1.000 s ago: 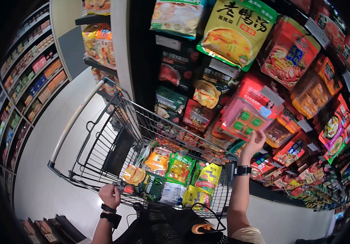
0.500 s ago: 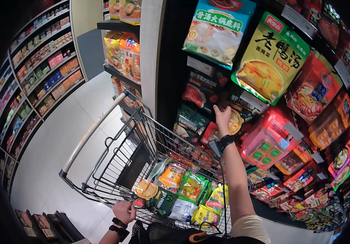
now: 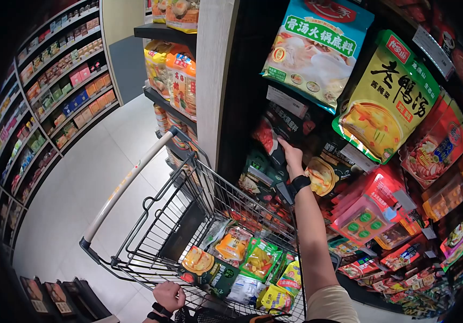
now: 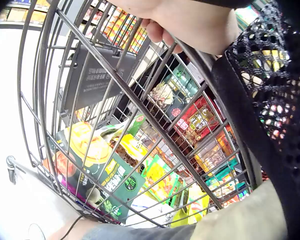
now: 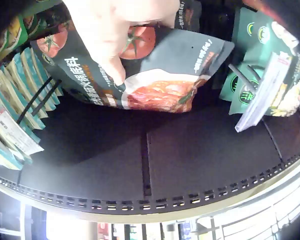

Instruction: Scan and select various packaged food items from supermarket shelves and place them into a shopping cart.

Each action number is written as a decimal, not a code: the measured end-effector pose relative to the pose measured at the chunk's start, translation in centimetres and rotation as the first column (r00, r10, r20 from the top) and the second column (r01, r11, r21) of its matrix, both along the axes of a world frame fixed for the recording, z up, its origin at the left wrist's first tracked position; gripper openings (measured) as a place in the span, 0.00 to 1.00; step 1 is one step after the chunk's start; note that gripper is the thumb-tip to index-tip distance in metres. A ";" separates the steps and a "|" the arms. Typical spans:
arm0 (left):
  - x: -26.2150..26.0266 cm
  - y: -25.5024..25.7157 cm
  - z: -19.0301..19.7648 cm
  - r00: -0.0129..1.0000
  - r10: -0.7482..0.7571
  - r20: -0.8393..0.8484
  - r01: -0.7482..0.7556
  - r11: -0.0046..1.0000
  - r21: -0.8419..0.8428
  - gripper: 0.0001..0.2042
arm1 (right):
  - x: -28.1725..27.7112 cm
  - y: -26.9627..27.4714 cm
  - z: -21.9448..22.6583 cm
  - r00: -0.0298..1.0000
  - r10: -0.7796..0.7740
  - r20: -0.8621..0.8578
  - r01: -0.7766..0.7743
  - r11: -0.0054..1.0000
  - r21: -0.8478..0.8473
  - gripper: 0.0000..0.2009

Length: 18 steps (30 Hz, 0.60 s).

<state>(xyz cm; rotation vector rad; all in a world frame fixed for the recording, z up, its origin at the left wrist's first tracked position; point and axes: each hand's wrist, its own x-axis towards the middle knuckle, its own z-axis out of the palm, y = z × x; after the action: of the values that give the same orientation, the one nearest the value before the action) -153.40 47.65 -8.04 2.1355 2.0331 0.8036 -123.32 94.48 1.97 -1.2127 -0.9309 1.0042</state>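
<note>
My right hand [image 3: 290, 156] pinches a black tomato soup-base pouch [image 5: 160, 65] at the shelf. The thumb lies across the pouch's front, which shows tomatoes and a red dish, while the other fingers are partly hidden behind it. Low at the near side of the shopping cart [image 3: 94, 215], my left hand [image 3: 169, 296] hangs with loosely curled fingers, close over the wire rim and holding nothing. Inside the cart lie a dark green pouch [image 4: 120, 182], an orange-and-white pack [image 3: 234, 242], a green pickle bag [image 3: 262, 259] and yellow pouches [image 3: 277, 296].
A yellow-green duck soup pouch [image 3: 384, 102] and a blue-green bone soup pouch [image 3: 317, 51] hang above my right hand. Red boxes [image 3: 368, 204] jut out to its right. A wooden post [image 3: 215, 97] stands behind the cart. Shelves of small boxes [image 3: 64, 86] line the far left.
My right hand has gone from the red box up and left to the black tomato pouch and taken hold of it. The view has shifted, and the left hand stays low by the cart.
</note>
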 end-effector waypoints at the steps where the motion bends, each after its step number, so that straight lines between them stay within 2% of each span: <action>1: 0.1 0.0 0.0 1.000 -0.001 -0.008 0.001 1.000 0.001 0.05 | -0.1 0.1 0.1 1.000 0.002 0.001 -0.002 1.000 0.000 0.13; 3: 0.0 0.1 -0.1 1.000 -0.004 -0.009 0.004 1.000 0.012 0.05 | -0.2 0.0 0.4 0.997 0.078 0.009 -0.077 0.992 -0.097 0.12; 7: 0.1 0.3 0.0 0.998 -0.005 0.065 0.000 0.998 0.064 0.07 | 0.5 -0.3 -0.2 0.991 0.101 -0.093 -0.105 0.994 -0.043 0.09; 9: 0.2 -0.1 -0.1 0.997 0.001 0.075 -0.006 0.998 0.067 0.07 | 0.3 -2.3 1.0 0.981 0.184 -0.055 -0.176 0.976 0.128 0.07; 10: -0.1 -0.4 -0.1 0.999 -0.002 0.038 0.000 0.999 0.037 0.06 | -0.4 -4.0 2.3 0.981 0.180 -0.067 -0.161 0.961 0.223 0.07; 12: -0.2 -0.7 -0.1 1.000 -0.001 -0.015 0.001 1.000 -0.006 0.06 | 0.0 -6.2 3.5 0.972 0.219 -0.085 -0.200 0.960 0.195 0.08; 13: -0.2 -0.7 0.0 1.000 -0.003 0.018 0.003 1.000 -0.012 0.06 | 0.2 -7.3 3.9 0.961 0.259 -0.102 -0.240 0.956 0.168 0.09; 14: -0.3 -0.9 0.1 1.000 0.003 0.020 -0.003 1.000 -0.008 0.06 | 0.6 -8.4 4.6 0.958 0.284 -0.021 -0.284 0.958 0.026 0.11; 15: -0.4 -1.0 0.2 1.000 0.009 0.022 -0.009 1.000 -0.004 0.06 | 0.5 -9.6 5.0 0.956 0.292 -0.029 -0.291 0.956 0.026 0.11; 17: -0.1 -1.1 0.5 1.000 -0.001 0.026 0.000 1.000 0.022 0.06 | 0.1 -13.0 6.9 0.880 0.411 -0.237 -0.384 0.911 0.150 0.14; 18: 0.0 -1.1 0.4 1.000 -0.001 0.031 0.000 0.999 0.033 0.06 | 0.9 -13.9 6.8 0.848 0.460 -0.262 -0.451 0.887 0.098 0.16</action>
<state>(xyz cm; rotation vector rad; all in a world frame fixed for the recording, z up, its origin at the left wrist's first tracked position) -153.36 46.51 -7.62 2.1261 2.0183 0.8705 -122.42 80.61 8.74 -0.8012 -1.0267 1.4919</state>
